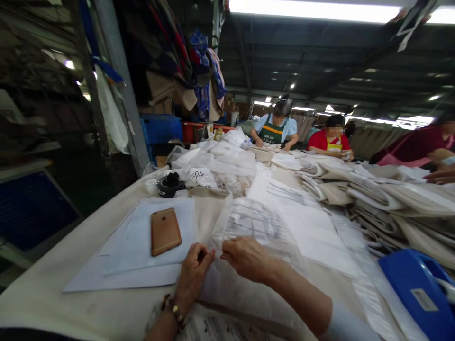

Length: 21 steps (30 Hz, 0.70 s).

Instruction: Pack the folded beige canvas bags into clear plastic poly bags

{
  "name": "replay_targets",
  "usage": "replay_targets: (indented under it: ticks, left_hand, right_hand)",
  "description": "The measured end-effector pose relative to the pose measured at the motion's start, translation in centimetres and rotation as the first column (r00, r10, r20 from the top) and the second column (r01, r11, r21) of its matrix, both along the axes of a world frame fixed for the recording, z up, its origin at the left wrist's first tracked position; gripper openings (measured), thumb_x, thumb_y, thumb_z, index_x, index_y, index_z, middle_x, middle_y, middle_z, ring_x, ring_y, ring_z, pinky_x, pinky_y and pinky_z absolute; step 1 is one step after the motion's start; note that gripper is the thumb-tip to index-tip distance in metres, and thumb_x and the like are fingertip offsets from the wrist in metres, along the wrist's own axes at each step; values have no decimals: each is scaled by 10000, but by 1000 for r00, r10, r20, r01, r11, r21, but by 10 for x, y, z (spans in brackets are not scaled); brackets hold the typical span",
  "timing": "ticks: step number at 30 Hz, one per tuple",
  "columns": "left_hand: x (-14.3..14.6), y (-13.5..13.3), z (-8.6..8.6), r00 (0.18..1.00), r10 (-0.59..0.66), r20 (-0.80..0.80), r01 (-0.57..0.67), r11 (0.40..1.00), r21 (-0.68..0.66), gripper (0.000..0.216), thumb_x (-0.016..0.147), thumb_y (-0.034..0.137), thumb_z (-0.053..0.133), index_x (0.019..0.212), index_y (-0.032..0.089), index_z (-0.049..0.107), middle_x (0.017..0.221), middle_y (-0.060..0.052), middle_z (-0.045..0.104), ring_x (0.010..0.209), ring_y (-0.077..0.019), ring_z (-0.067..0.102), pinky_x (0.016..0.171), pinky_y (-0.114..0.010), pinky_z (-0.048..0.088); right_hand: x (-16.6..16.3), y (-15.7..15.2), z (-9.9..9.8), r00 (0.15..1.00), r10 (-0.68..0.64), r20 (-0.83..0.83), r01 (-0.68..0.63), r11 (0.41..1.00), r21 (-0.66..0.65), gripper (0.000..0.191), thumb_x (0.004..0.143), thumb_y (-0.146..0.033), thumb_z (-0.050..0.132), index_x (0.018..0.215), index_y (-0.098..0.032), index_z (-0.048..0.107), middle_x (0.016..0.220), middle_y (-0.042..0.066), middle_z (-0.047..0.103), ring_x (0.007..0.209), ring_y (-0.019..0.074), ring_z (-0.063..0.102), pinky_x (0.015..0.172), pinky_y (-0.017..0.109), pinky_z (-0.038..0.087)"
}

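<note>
A clear plastic bag (261,222) lies on the table in front of me, with pale, grey-striped material showing through it. At its left edge my left hand (194,272), with a beaded bracelet at the wrist, is closed in a pinch on the thin film. My right hand (245,255) reaches across the bag from the right, its fingers curled together on the film a short way from the left fingertips. The exact grip under the right fingers is partly hidden. Another printed plastic bag (220,327) lies below my forearms.
A gold phone (165,232) rests on white papers (124,260) at left. Behind are a black tape roll (170,184) and crumpled plastic bags (223,161). Stacked folded fabric (355,189) and a blue case (419,289) stand at right. Several people work across the table.
</note>
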State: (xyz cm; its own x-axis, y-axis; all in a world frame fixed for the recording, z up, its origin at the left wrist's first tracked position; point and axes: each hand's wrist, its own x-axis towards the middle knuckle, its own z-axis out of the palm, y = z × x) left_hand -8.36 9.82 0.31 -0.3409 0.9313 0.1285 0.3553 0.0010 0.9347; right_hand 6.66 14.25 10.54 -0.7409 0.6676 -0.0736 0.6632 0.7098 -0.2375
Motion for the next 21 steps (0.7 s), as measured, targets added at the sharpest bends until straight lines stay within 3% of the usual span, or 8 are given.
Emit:
replay_targets:
  ticks: [5,10,11,13,16,19,21]
  left_hand:
    - [1,2,0,999,9,-48,-10,1000,-11,279,724,485,448,626,225,438,686,13,456,674,-172,448,656,-291,374]
    - [2,1,2,997,-5,-79,5,1000,-9,299,709,507,441,597,230,432,664,9,453,660,-183,456,658,-314,382]
    - [2,1,2,997,-7,-81,7,1000,-4,314,701,522,443,587,230,429,654,8,450,656,-187,457,660,-322,385]
    - [0,2,2,996,0,-88,0,1000,-1,350,669,566,454,567,232,426,635,8,447,644,-194,458,664,-337,394]
    - [-3,4,-2,996,22,-85,-23,1000,-16,393,632,622,474,582,234,440,632,5,473,649,-207,484,689,-360,429]
    - [-4,7,-5,997,64,-32,-65,997,-51,470,596,667,495,740,219,494,750,-37,561,754,-255,551,766,-408,456]
    - [-3,10,-1,999,47,-2,-47,993,-110,565,589,678,475,889,200,506,898,-90,599,905,-297,561,861,-449,426]
  right_hand:
    - [-20,24,-18,982,-182,43,184,983,-29,168,714,-303,626,746,-155,697,749,101,702,769,262,655,624,289,440]
    - [-6,37,-15,891,-454,-1,454,891,1,608,498,-538,745,901,-90,665,871,172,686,801,320,645,604,327,468]
    - [1,38,-14,870,-493,-16,493,870,7,627,470,-550,754,896,-99,660,871,164,687,795,318,644,598,326,469]
    - [17,37,-10,833,-550,-58,552,834,25,477,537,-495,739,846,-141,654,824,113,694,773,281,646,610,308,467]
    - [54,22,-9,769,-618,-163,636,766,96,175,774,-311,563,871,-176,617,827,68,684,808,214,630,707,292,452]
    - [101,-2,-18,641,-698,-319,753,653,85,249,858,-301,419,991,-157,573,1000,116,642,951,225,580,836,343,419]
    - [126,-16,-28,467,-795,-387,822,551,-141,359,842,-394,415,1033,-136,574,1034,142,633,952,255,585,835,384,434]
